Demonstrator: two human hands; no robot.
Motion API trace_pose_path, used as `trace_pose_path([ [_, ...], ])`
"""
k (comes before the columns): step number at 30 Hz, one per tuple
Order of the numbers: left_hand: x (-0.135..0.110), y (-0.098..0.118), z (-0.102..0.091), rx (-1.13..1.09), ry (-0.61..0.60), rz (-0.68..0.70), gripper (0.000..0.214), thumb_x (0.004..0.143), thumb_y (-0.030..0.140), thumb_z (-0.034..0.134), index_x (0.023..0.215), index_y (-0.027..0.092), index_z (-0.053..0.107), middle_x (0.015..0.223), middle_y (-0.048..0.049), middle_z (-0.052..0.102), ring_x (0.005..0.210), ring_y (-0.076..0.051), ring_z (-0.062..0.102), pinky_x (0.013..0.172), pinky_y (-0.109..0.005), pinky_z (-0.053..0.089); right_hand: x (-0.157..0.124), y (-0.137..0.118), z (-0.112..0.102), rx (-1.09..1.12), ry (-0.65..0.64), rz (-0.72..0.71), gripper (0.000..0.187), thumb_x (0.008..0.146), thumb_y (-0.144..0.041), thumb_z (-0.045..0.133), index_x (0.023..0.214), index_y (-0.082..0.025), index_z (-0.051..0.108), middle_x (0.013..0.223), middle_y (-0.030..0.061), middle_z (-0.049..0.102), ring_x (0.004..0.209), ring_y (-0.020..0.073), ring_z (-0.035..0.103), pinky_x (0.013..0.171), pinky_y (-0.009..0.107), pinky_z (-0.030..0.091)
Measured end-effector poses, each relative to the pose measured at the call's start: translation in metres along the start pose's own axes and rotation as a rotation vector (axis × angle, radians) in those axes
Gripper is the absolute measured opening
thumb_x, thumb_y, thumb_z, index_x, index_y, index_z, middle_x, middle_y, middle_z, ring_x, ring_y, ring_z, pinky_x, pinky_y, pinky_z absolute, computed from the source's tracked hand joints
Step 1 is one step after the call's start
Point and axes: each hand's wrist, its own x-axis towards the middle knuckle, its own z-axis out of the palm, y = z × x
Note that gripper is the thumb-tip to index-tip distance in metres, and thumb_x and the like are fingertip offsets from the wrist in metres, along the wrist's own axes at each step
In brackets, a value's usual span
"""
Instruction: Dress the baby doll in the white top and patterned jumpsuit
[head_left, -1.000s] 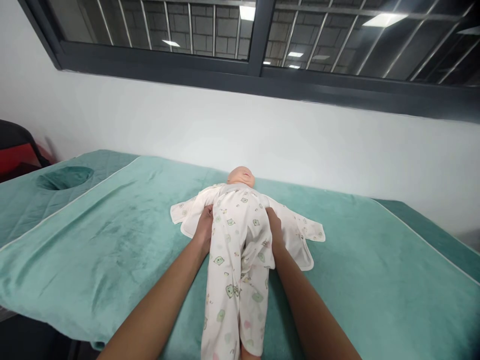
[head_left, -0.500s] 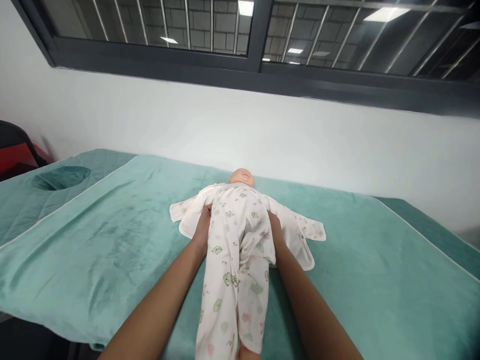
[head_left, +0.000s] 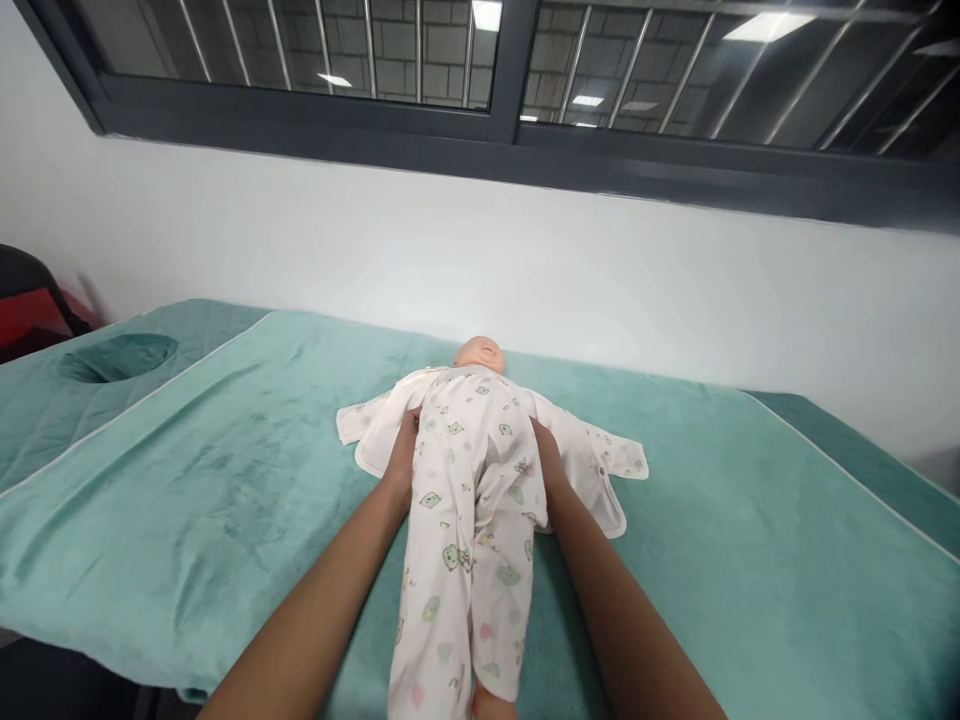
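Observation:
A baby doll (head_left: 480, 354) lies on its back, head toward the wall, on the green table cover. White printed baby pants (head_left: 442, 520) cover its legs and reach high up its front. Beneath it, an unfastened white baby jacket (head_left: 589, 455) spreads to both sides, its sleeves stretched outward. My left hand (head_left: 403, 445) grips the left side of the pants near the waist. On the opposite side, my right hand (head_left: 547, 455) holds the pants at about the same height. Most fingertips are hidden by the cloth and the doll. One bare foot end (head_left: 493, 703) shows at the bottom.
The padded table (head_left: 247, 480) has a face hole (head_left: 120, 358) at its left end. A white wall (head_left: 315, 240) with a dark-framed, barred window (head_left: 420, 140) rises behind it. Something red and black (head_left: 34, 310) stands at the far left.
The whole view has shifted slightly, so everything sits a little further left. Both hands keep their places at the sides of the pants.

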Motion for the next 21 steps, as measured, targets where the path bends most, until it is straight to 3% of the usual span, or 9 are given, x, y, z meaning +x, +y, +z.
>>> trace_pose_path([
  [4, -0.002, 0.009, 0.004, -0.037, 0.038, -0.076, 0.03, 0.073, 0.034, 0.064, 0.097, 0.016, 0.066, 0.105, -0.0106, 0.073, 0.115, -0.031, 0.059, 0.098, -0.037, 0.048, 0.0, -0.006, -0.004, 0.04, -0.032, -0.022, 0.034, 0.083, -0.032, 0.051, 0.109, -0.019, 0.069, 0.118, 0.0105, 0.069, 0.109, 0.0293, 0.061, 0.098, 0.044, 0.046],
  [10, -0.006, 0.018, 0.005, 0.002, -0.028, -0.107, 0.032, 0.068, 0.031, 0.067, 0.095, 0.014, 0.072, 0.096, -0.01, 0.076, 0.106, -0.033, 0.063, 0.095, -0.042, 0.049, -0.003, -0.021, -0.012, 0.095, -0.118, -0.012, 0.037, 0.082, -0.026, 0.051, 0.113, -0.022, 0.069, 0.118, 0.007, 0.069, 0.109, 0.0274, 0.063, 0.095, 0.041, 0.049],
  [13, -0.009, 0.019, 0.002, 0.05, -0.059, -0.079, 0.03, 0.064, 0.03, 0.072, 0.088, 0.013, 0.074, 0.093, -0.0115, 0.076, 0.103, -0.034, 0.064, 0.097, -0.045, 0.046, -0.019, -0.029, -0.019, 0.08, -0.082, 0.052, 0.04, 0.084, -0.025, 0.05, 0.121, -0.022, 0.064, 0.124, 0.0072, 0.067, 0.114, 0.0263, 0.06, 0.099, 0.042, 0.047],
  [17, -0.011, 0.016, -0.003, 0.068, -0.073, -0.049, 0.031, 0.062, 0.03, 0.075, 0.087, 0.012, 0.075, 0.096, -0.0121, 0.076, 0.103, -0.035, 0.062, 0.098, -0.049, 0.044, -0.079, -0.046, -0.033, -0.026, 0.071, 0.059, 0.034, 0.091, -0.027, 0.047, 0.122, -0.021, 0.058, 0.122, 0.0105, 0.064, 0.108, 0.0237, 0.062, 0.094, 0.041, 0.05],
  [21, -0.021, 0.01, -0.009, 0.057, -0.023, -0.016, 0.038, 0.067, 0.027, 0.073, 0.103, 0.016, 0.072, 0.111, -0.0104, 0.072, 0.109, -0.032, 0.061, 0.1, -0.047, 0.044, -0.167, -0.068, -0.044, -0.152, 0.04, -0.103, 0.023, 0.091, -0.024, 0.052, 0.113, -0.025, 0.057, 0.112, 0.0087, 0.064, 0.102, 0.0218, 0.063, 0.087, 0.037, 0.053],
])
